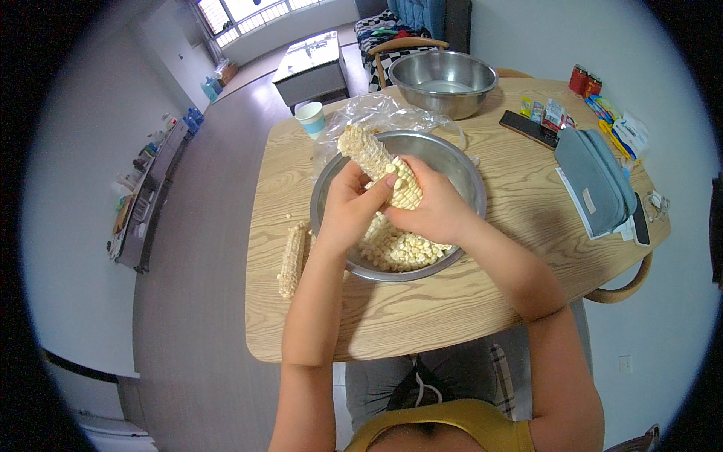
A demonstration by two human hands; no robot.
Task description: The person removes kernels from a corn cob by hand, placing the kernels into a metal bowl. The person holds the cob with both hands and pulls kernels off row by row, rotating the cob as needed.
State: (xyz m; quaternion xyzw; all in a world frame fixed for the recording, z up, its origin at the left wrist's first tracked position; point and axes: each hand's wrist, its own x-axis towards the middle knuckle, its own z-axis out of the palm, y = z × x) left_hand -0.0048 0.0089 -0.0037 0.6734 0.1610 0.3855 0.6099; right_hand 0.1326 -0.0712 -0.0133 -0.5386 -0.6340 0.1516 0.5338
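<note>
Both hands hold one ear of corn [408, 195] over a stainless steel bowl [474, 186]. Its far end is a bare cob, while pale kernels still cover the near part. My left hand [357, 200] grips the ear from the left, its thumb pressed on the kernels. Around the kernel-covered end from the right is my right hand [435, 206]. Loose corn kernels [401, 248] lie in the bottom of the bowl. A stripped corn cob [292, 263] rests on the wooden table [406, 322] left of the bowl, partly beside another cob hidden by my left forearm.
Behind the bowl lie a clear plastic bag [367, 113], a paper cup [311, 120] and a second, larger steel bowl [443, 85]. On the right are a phone [528, 129], a blue-grey pouch [596, 181], another phone [640, 220], snack packets [556, 116] and red cans [585, 82].
</note>
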